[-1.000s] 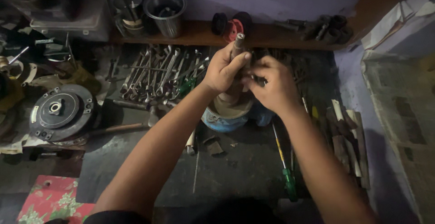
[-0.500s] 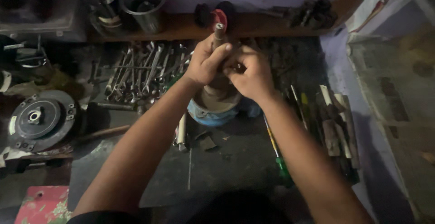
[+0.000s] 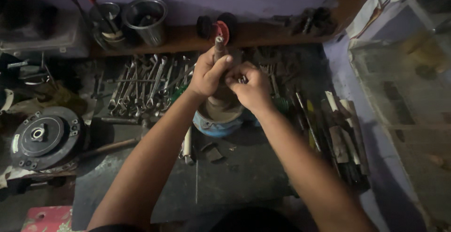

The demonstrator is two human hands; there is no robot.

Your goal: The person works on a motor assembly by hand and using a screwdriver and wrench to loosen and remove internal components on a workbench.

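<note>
A metal shaft point(image 3: 219, 45) stands upright out of a brown rotor-like part point(image 3: 224, 109) that rests in a blue round holder point(image 3: 213, 127) on the dark workbench. My left hand point(image 3: 208, 74) is wrapped around the shaft just below its tip. My right hand point(image 3: 250, 85) is closed beside it, pinching a small metal piece point(image 3: 242, 79) against the shaft. The rotor's upper part is hidden behind both hands.
Several spanners point(image 3: 141, 84) lie in a row left of the hands. Two steel cups point(image 3: 145, 19) stand on the back shelf. A round black clutch plate point(image 3: 44, 136) sits at far left. Screwdrivers and files point(image 3: 336, 133) lie at right. A hammer handle point(image 3: 112, 146) lies at left.
The hands stay on the shaft with nearly the same grip. The view has shifted, so the bench appears a little lower and to the right.
</note>
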